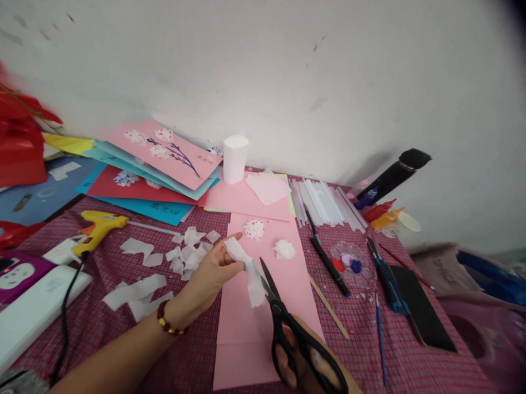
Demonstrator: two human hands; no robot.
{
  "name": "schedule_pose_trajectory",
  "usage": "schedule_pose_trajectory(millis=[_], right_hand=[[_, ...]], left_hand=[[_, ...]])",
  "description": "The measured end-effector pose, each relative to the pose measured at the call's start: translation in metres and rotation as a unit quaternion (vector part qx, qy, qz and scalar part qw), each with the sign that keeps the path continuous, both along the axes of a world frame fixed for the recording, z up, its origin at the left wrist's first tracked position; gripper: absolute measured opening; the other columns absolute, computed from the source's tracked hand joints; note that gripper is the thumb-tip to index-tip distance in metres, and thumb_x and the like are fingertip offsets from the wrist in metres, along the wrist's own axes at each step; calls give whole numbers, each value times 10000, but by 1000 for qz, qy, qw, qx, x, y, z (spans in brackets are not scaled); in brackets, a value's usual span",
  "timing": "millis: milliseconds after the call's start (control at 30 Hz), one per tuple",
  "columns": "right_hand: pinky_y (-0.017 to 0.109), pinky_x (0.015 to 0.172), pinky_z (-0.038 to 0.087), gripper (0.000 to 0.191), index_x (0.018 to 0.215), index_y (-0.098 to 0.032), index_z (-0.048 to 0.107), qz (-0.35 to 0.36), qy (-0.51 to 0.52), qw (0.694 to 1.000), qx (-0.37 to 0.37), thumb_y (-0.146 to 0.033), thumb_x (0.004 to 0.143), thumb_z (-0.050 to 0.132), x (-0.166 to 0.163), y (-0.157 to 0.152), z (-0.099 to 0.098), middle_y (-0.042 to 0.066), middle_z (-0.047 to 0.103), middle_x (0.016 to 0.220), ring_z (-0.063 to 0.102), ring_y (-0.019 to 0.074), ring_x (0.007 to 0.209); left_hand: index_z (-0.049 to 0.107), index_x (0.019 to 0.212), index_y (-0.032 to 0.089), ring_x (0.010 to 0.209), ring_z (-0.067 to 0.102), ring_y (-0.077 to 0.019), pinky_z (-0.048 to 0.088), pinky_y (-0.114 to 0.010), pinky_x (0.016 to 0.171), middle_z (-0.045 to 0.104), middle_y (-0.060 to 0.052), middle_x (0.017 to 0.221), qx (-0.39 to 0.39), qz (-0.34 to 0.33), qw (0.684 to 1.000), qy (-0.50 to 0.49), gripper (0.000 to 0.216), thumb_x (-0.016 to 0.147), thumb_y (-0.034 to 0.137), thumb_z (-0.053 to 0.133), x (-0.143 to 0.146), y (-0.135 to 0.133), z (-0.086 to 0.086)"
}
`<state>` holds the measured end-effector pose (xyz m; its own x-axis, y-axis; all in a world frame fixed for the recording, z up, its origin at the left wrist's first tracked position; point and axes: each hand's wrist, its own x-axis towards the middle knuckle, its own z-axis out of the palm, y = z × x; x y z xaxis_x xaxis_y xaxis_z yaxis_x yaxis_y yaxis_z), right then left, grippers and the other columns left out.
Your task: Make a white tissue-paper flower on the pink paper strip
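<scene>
Between the thumb and fingers of my left hand (211, 270) is a strip of white tissue paper (254, 280) that hangs down over the pink card. My right hand (312, 356) has its fingers through the handles of black scissors (278, 308). The scissor blades are parted beside the strip's right edge. Under both hands lies a long pink card (238, 347), with two crumpled white paper blossoms (284, 249) on its far part, one speckled red. Left of my left hand, cut tissue pieces (191, 251) are scattered on the checked cloth.
A yellow glue gun (100, 223) and white power strip (30, 320) lie left. Decorated cards (166, 148) are stacked behind, beside a white tissue roll (234, 158). Rightward are glue sticks (319, 201), a marker (330, 266), a paint palette (351, 263), a utility knife (389, 284) and a phone (424, 309).
</scene>
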<state>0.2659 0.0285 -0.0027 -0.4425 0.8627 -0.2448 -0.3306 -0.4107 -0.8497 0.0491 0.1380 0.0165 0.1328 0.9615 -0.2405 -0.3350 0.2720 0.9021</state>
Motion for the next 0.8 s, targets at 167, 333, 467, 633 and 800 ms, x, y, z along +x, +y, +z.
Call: schedule_pose_trajectory(millis=[167, 333, 467, 633, 800], right_hand=[[281, 600, 346, 696, 1218, -152, 489, 25, -30, 999, -8, -654, 741, 555, 4, -1, 1, 54, 558, 790, 438, 122, 578], [265, 551, 293, 669, 1257, -154, 453, 25, -9, 1000, 0, -612, 779, 539, 3, -1, 2, 45, 547, 767, 407, 106, 544], [234, 469, 213, 593, 1220, -137, 470, 23, 6, 1000, -10, -568, 817, 523, 1, -2, 1, 5, 499, 683, 319, 65, 462], [208, 438, 205, 569, 1170, -156, 486, 53, 22, 998, -18, -580, 797, 556, 3, -2, 2, 10, 518, 731, 344, 48, 466], [230, 513, 251, 623, 1191, -163, 501, 62, 39, 997, -29, -599, 754, 588, 4, -6, -4, 36, 532, 810, 414, 87, 573]], left_hand=[[450, 1307, 167, 603, 485, -68, 374, -202, 648, 578, 57, 664, -3, -25, 1000, 1, 701, 643, 133, 669, 0, -1, 3], [462, 1290, 168, 617, 499, -77, 373, -208, 646, 592, 50, 681, 0, -29, 1000, 2, 686, 636, 135, 666, 0, -1, 5], [473, 1280, 165, 584, 484, -74, 363, -210, 623, 575, 59, 655, 1, -28, 1000, 6, 672, 635, 133, 659, 0, -1, 5], [434, 1306, 148, 582, 469, -70, 342, -199, 607, 550, 71, 636, 5, -22, 1000, 14, 708, 636, 148, 662, 1, 0, 6], [389, 1324, 112, 544, 416, -56, 308, -189, 564, 527, 76, 622, 20, -41, 999, 30, 719, 652, 168, 640, 2, -1, 12]])
